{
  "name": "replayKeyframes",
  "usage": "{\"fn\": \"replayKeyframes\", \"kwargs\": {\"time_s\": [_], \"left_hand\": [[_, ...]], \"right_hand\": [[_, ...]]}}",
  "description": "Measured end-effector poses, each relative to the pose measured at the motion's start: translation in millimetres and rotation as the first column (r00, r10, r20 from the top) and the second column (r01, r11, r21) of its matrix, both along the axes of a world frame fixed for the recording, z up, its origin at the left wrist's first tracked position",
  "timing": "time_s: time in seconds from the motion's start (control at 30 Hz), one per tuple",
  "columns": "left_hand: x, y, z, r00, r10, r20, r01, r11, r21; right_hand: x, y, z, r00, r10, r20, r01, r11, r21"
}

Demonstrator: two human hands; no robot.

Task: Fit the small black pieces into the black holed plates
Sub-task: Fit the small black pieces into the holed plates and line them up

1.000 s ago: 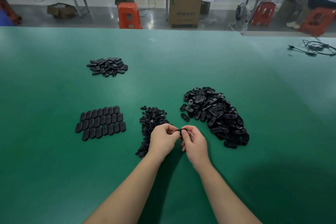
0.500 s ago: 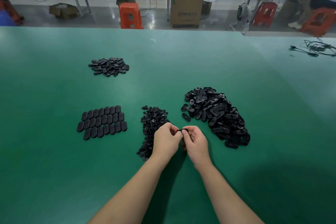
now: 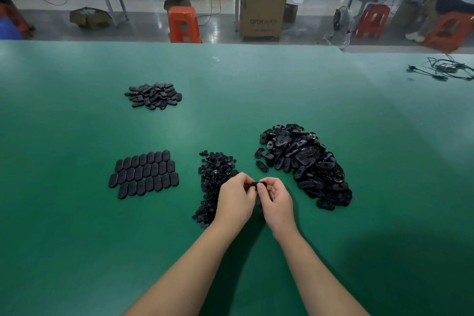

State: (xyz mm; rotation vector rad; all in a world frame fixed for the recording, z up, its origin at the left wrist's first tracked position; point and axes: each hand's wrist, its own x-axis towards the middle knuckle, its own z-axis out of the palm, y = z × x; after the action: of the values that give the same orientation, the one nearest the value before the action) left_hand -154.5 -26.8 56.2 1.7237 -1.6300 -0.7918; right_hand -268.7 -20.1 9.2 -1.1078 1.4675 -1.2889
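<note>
Black holed plate (image 3: pixel 257 184) sits pinched between the curled fingers of left hand (image 3: pixel 237 199) and right hand (image 3: pixel 277 200), above the green tabletop (image 3: pixel 77 238) near its front edge, between the small-piece pile (image 3: pixel 214 177) and plate heap (image 3: pixel 305 164).

green table (image 3: pixel 77 238) bearing black plate heaps (image 3: pixel 305 164), small pieces (image 3: pixel 215 177).

Even overhead light falls on my green table (image 3: pixel 77 238), with soft shadows under my forearms and a dim patch at the lower right. The wide lens bows the table's far edge, the background benches look soft, and the polished floor (image 3: pixel 143 31) shows glare.
</note>
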Motion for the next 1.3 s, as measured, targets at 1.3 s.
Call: {"fn": "replayKeyframes", "kwargs": {"time_s": [1.3], "left_hand": [[181,-67,-16,0.797,0.524,0.301,-0.497,0.851,-0.168]], "right_hand": [[3,3,6,0.988,0.08,-0.136,-0.079,0.997,0.014]]}}
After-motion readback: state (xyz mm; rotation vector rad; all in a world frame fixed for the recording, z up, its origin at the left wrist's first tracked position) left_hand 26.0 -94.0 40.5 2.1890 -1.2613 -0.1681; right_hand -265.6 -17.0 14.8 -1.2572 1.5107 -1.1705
